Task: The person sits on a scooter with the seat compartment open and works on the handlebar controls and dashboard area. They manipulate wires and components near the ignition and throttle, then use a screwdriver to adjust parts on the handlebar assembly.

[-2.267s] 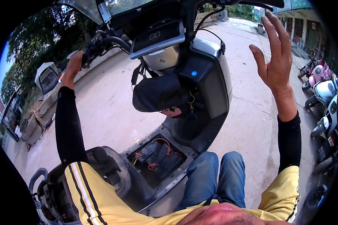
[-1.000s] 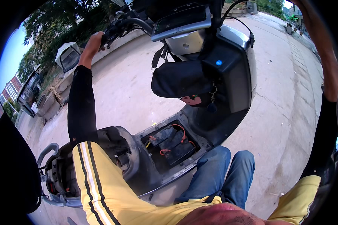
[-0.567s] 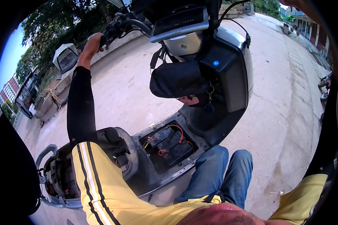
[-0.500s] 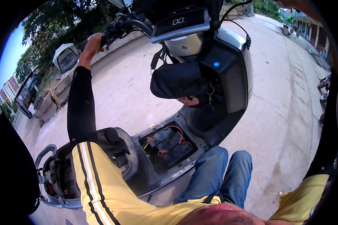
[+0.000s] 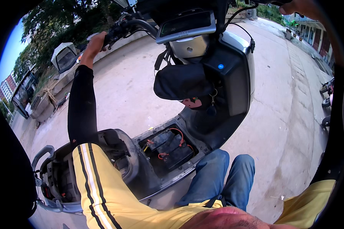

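Observation:
My left hand (image 5: 96,44) grips the left handlebar grip (image 5: 107,38) of an electric scooter. At the upper right my right hand (image 5: 290,9), partly cut by the rim, closes on the right handlebar grip (image 5: 275,3). Between them sit the display (image 5: 185,26) and silver front panel (image 5: 187,47). Below hangs a black bag (image 5: 179,82) beside a key ring (image 5: 214,93) with a dark fob. The opened footboard (image 5: 195,145) exposes black batteries (image 5: 168,149) with orange and yellow wires, and the seat compartment (image 5: 59,179) stands uncovered.
Pale concrete (image 5: 275,114) surrounds the scooter. A low wall (image 5: 61,89), trees (image 5: 65,26) and a covered vehicle (image 5: 63,57) are at the left. Parked two-wheelers (image 5: 325,101) and a building with doors (image 5: 317,34) line the right. My jeans-clad knees (image 5: 210,168) are beside the footboard.
My right hand was spread in the air and has moved up to the right handlebar end. The left hand stays on its grip. The display's digits have dimmed since half a second ago.

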### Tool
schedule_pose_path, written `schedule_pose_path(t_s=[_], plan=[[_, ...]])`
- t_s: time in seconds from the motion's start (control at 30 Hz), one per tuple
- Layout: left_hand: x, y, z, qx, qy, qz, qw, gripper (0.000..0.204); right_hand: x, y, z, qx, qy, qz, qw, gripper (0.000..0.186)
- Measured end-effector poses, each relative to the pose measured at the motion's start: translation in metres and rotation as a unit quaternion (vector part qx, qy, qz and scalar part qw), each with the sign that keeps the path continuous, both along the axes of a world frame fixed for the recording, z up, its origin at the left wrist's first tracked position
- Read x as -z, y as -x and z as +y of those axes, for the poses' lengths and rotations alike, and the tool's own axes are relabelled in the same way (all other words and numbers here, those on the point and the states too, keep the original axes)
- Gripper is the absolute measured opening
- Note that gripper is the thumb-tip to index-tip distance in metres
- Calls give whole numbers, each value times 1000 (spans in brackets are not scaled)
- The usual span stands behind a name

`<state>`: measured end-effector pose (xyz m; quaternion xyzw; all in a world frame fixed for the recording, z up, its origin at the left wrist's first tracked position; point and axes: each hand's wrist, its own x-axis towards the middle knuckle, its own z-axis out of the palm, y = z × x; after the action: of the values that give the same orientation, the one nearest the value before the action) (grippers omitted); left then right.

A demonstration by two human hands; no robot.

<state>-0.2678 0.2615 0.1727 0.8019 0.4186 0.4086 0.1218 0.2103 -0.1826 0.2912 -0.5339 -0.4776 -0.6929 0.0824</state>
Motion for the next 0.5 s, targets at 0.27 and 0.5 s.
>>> schedule_pose_path(t_s=[0.27, 0.5], plan=[[0, 41, -4, -34, 21, -1, 999, 49, 16, 4, 22, -19, -17, -30, 999, 30], [0, 33, 0, -37, 15, -2, 999, 53, 13, -15, 24, -57, -29, -67, 996, 29]])
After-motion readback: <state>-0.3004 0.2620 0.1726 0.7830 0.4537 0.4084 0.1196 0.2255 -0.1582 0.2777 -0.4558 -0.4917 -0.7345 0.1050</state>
